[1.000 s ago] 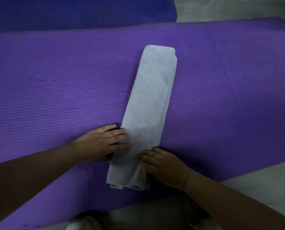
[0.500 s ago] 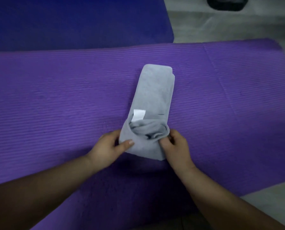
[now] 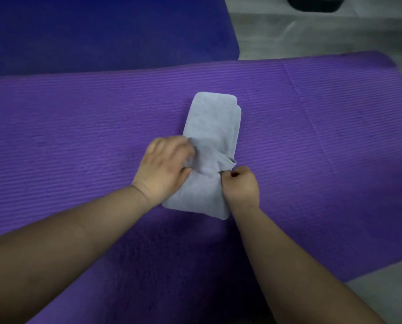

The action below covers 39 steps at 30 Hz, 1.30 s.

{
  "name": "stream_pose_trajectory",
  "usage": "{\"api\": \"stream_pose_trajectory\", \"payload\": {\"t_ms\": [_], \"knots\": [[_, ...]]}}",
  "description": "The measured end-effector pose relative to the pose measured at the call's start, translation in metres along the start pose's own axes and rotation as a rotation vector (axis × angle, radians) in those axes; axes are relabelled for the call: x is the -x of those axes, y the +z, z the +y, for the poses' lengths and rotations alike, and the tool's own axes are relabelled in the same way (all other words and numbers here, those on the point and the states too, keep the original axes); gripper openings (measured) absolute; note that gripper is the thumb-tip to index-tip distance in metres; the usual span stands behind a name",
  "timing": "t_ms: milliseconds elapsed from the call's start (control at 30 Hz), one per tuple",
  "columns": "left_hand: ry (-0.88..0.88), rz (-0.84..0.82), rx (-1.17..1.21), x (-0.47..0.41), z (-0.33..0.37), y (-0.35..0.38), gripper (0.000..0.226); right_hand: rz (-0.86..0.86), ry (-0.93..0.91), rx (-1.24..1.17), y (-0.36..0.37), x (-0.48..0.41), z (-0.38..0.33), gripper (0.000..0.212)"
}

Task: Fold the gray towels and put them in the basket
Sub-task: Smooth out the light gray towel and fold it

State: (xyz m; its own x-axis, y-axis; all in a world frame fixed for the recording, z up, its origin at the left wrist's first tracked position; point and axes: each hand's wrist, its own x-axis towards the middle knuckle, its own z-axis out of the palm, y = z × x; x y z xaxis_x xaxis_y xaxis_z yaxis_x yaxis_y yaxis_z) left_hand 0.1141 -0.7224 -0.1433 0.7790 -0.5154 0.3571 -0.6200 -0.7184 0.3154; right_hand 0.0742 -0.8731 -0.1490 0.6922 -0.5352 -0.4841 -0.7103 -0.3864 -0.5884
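Purple ribbed mat fills my view, with a blue mat at 11 o'clock and gray floor at 1 o'clock, where a dark object is cut by the frame edge. At centre I see the gray towel, a narrow folded strip running 12 to 6 o'clock on the purple mat, its near end doubled over. Left hand, at the towel's 9 o'clock edge, has its grip closed on the bunched fold. Right hand, at the 3 o'clock edge, pinches the cloth in a fist.
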Motion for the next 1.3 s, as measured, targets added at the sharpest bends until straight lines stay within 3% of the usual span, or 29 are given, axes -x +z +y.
{"api": "stream_pose_trajectory", "payload": {"t_ms": [67, 133, 167, 233, 300, 367, 433, 500, 567, 633, 767, 833, 933, 1000, 1167, 1233, 1300], "knots": [[0.403, -0.076, -0.142, 0.001, -0.011, 0.001, 0.022, 0.007, -0.023, 0.055, -0.001, -0.002, 0.001, 0.022], [0.498, -0.254, -0.216, 0.003, -0.024, -0.006, 0.037, 0.042, -0.047, 0.104, -0.002, -0.003, 0.000, 0.020], [0.506, -0.315, -0.232, 0.007, -0.030, -0.007, 0.045, 0.123, -0.143, 0.159, -0.004, -0.002, 0.002, 0.015], [0.491, -0.407, -0.227, 0.016, -0.040, -0.008, 0.055, 0.379, -0.625, 0.286, -0.003, -0.006, 0.009, 0.011], [0.472, -0.484, -0.218, 0.016, -0.041, -0.008, 0.077, 0.478, -1.090, 0.438, -0.006, -0.014, 0.016, 0.016], [0.469, -0.545, -0.235, 0.007, -0.040, -0.007, 0.108, 0.375, -1.336, 0.603, -0.017, -0.027, 0.027, 0.025], [0.473, -0.556, -0.228, 0.000, -0.041, -0.007, 0.117, 0.178, -1.430, 0.810, -0.031, -0.036, 0.037, 0.049], [0.470, -0.562, -0.189, -0.003, -0.042, -0.006, 0.115, -0.003, -1.368, 0.958, -0.037, -0.040, 0.042, 0.086], [0.446, -0.583, -0.180, -0.003, -0.041, -0.005, 0.112, -0.120, -1.256, 0.941, -0.033, -0.039, 0.038, 0.100], [0.424, -0.589, -0.156, -0.002, -0.043, -0.004, 0.106, -0.147, -1.218, 0.864, -0.028, -0.034, 0.032, 0.097], [0.438, -0.587, -0.086, 0.003, -0.046, -0.016, 0.099, -0.323, -1.112, 0.695, -0.025, -0.022, 0.031, 0.079], [0.422, -0.648, -0.029, 0.013, -0.042, -0.030, 0.096, -0.443, -1.045, 0.628, -0.028, -0.007, 0.030, 0.081], [0.310, -0.719, 0.098, 0.044, -0.034, -0.051, 0.088, -0.654, -0.884, 0.459, -0.034, 0.026, 0.033, 0.073], [0.141, -0.755, 0.263, 0.070, -0.024, -0.066, 0.085, -0.746, -0.742, 0.275, -0.034, 0.049, 0.042, 0.061], [-0.397, -0.574, 0.842, 0.099, -0.011, -0.067, 0.067, -0.660, -0.360, -0.107, -0.021, 0.066, 0.042, 0.030], [-0.543, -0.546, 0.956, 0.091, -0.003, -0.062, 0.087, -0.586, -0.263, -0.189, -0.015, 0.061, 0.028, 0.006], [-0.637, -0.478, 1.042, 0.081, 0.002, -0.054, 0.096, -0.503, -0.178, -0.256, -0.009, 0.055, 0.017, 0.012]]}}
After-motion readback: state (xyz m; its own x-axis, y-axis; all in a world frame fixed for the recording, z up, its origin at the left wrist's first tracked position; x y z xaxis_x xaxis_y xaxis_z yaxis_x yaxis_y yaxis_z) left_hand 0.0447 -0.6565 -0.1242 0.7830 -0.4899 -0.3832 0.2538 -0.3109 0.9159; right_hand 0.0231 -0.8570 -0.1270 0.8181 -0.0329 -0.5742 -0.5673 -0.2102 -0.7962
